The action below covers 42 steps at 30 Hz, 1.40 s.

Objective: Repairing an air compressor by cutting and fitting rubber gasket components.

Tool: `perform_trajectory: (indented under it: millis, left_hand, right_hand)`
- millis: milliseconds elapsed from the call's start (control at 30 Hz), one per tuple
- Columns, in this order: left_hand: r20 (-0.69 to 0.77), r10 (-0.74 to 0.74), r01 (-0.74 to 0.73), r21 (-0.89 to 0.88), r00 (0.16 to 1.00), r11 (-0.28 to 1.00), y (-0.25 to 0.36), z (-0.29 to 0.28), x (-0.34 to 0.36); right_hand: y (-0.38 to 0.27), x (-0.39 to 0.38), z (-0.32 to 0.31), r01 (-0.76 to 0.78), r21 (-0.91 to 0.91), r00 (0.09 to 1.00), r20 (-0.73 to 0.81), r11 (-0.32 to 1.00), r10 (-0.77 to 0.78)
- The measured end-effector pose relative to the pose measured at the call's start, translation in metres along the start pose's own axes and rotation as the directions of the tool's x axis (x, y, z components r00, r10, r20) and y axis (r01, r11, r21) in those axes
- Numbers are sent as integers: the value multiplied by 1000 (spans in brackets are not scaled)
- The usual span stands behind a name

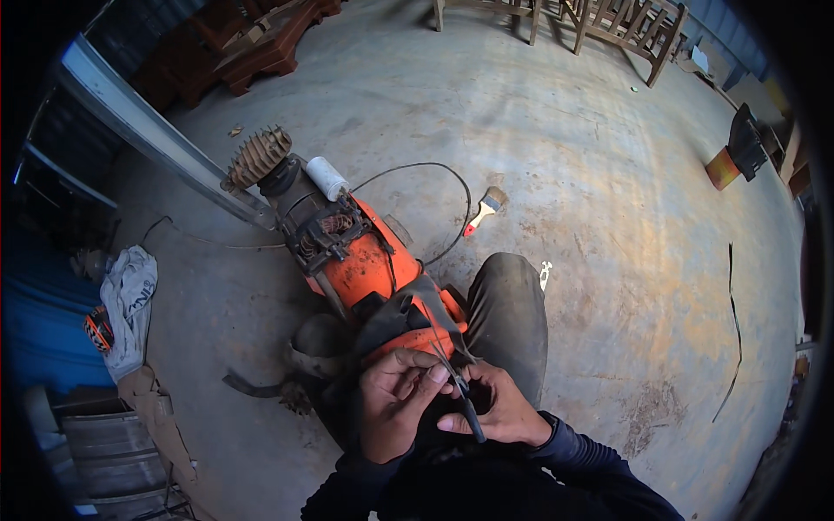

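Observation:
My left hand (398, 404) is closed in a pinch, fingertips by the thin upper end of a slim dark piece (470, 415). Two thin grey prongs or strands stick up from that piece; whether it is a cable end or a tool I cannot tell. My right hand (504, 405) curls around its lower part, thumb and fingers closed on it. Both hands are just in front of an orange machine (365, 265) that looks like an air compressor, with a finned metal cylinder (258, 158) at its far end. Dark cloth or rubber (391, 321) drapes over its near end.
A black cord (469, 195) loops right of the machine, near a paintbrush (486, 208). A small flat wrench (545, 275) lies beside my knee. Farther right is a dark strip (735, 321). At left are a metal post (148, 130) and a grey cloth (130, 300).

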State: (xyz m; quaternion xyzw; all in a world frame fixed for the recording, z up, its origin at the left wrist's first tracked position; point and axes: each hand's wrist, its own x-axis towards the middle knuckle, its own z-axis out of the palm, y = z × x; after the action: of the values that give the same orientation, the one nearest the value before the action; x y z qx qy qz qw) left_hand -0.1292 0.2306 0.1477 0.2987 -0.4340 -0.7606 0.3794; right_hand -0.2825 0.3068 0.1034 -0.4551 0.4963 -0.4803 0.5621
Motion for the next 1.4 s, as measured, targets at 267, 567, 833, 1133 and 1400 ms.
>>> perform_trajectory:
  millis: [267, 567, 833, 1133, 1400]
  left_hand:
    - [-84, 202, -87, 698, 976, 711, 47, -40, 23]
    - [134, -48, -122, 971, 990, 204, 53, -66, 65]
    - [219, -47, -212, 970, 975, 124, 86, -55, 75]
    - [198, 98, -206, 652, 975, 729, 64, -43, 62]
    - [191, 10, -124, 597, 982, 793, 53, -45, 54]
  right_hand:
    - [11, 2, -3, -298, 180, 954, 63, 937, 292]
    - [22, -10, -15, -277, 283, 960, 117, 918, 254]
    - [3, -10, -12, -216, 278, 964, 215, 936, 159]
    - [-26, 25, -5, -193, 70, 957, 234, 979, 172]
    - [-8, 40, 8, 81, -38, 995, 62, 996, -79]
